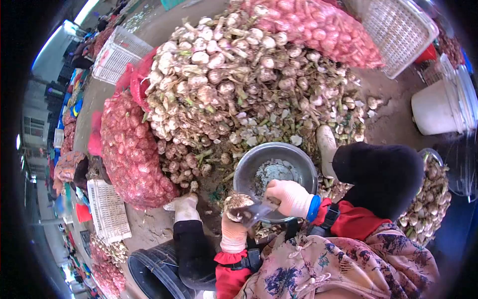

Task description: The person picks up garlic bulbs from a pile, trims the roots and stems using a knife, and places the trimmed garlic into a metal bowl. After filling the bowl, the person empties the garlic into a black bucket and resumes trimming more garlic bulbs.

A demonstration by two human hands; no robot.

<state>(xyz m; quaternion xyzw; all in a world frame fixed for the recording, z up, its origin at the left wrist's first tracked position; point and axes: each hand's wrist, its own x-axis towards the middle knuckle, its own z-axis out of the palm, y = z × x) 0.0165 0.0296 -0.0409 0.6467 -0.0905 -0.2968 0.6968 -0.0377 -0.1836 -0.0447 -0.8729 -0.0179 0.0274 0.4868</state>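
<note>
My left hand (234,233), in a pale glove, is closed round a garlic bulb (238,201) with its dirty root side facing up. In my gloved right hand (291,199) is a knife, its broad blade (256,212) lying against the bulb. Both hands are at the near rim of a metal bowl (241,167), which holds small whitish pieces (277,172). Behind the bowl rises a large heap of garlic bulbs (214,74) with dry stems, and cut scraps (259,130) lie at its foot.
Red mesh sacks of garlic stand left (127,149) and behind the heap (318,30). White plastic crates (107,212) are on the left, another (398,32) at back right. A white bucket (433,109) stands right, a dark bucket (154,269) near my left leg. Other people are far left.
</note>
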